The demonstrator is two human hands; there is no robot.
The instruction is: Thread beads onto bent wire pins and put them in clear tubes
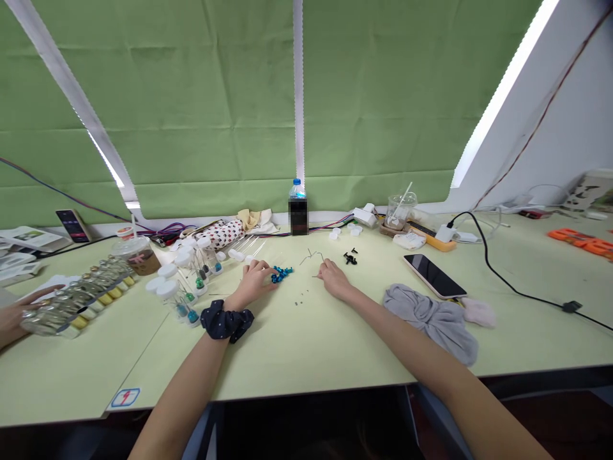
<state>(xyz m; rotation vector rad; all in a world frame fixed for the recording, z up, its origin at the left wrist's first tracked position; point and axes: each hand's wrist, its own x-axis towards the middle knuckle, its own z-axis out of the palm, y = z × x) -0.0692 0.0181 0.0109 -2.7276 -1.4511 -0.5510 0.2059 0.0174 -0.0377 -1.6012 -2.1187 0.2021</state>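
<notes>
My left hand (256,279) rests on the pale green table (306,345), fingers curled and reaching to a small pile of blue screws (280,273); a dark dotted scrunchie (227,321) is round its wrist. My right hand (334,278) lies to the right, fingers pinched on a thin metal hex key at its fingertips. More bent hex keys (312,255) lie just beyond. A heap of black screws (350,258) sits behind the right hand. Tiny dark bits (301,297) lie between the hands.
Clear vials with white caps (184,281) and a row of glass bottles (81,297) stand at left, where another person's hand (14,316) reaches. A phone (433,275), grey cloth (433,319), black cable (507,281), water bottle (297,207) and cup (399,211) lie right and behind.
</notes>
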